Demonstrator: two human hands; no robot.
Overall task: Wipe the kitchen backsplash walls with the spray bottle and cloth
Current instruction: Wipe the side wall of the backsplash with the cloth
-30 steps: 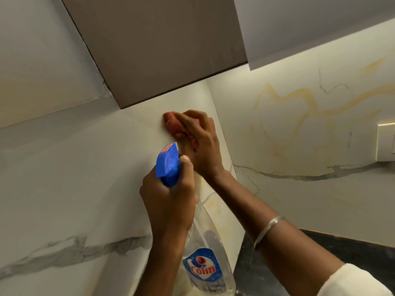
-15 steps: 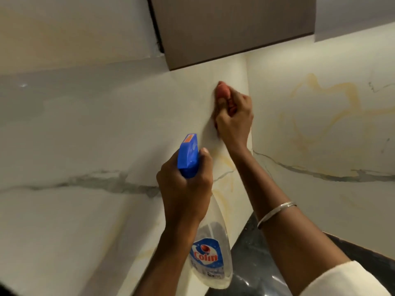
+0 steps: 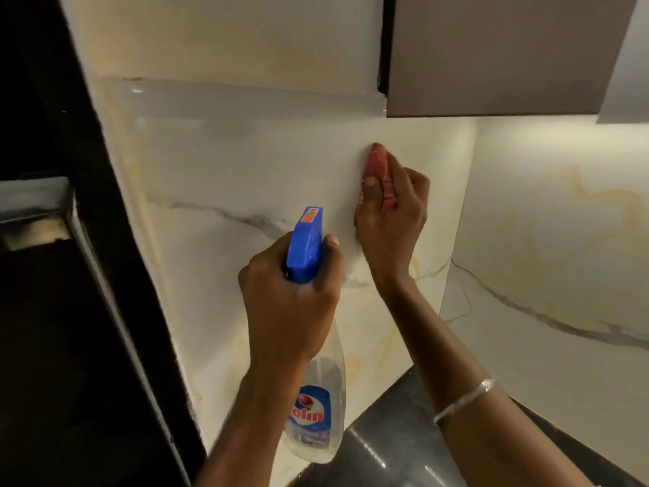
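Nearest: right forearm, thin silver bangle (image 3: 463, 398) at the wrist, white sleeve edge at the bottom of the view. Dark glossy countertop (image 3: 386, 451) below, running into the corner.

Spray bottle (image 3: 316, 416) in front of the left-hand wall, held off the counter. Clear body, blue label, liquid low in the base. Long axis close to upright and leaning slightly: base down toward the counter, blue trigger head up. Nozzle points away from the wearer at the wall. Left hand (image 3: 291, 311) wraps the neck just under the head, fingers curled round it; whether a finger is on the trigger, cannot tell.

Just beyond and to the right: right hand (image 3: 393, 226) grips a bunched pink cloth (image 3: 375, 166) and presses it against the left-hand backsplash wall (image 3: 228, 170). Cloth's long axis roughly vertical, top end showing above the fingers. Contact spot is near the inside corner, a little below the brown upper cabinet (image 3: 509, 54).

Progress, as a judgement: mid-job. Wiping is under way on the upper part of this wall. No wet streaks or spray marks are legible on the marble pattern, so the area already cleaned cannot be read. Likely left: the lower band, the stretch toward the dark edge at left, and the adjoining right-hand wall (image 3: 544, 223)
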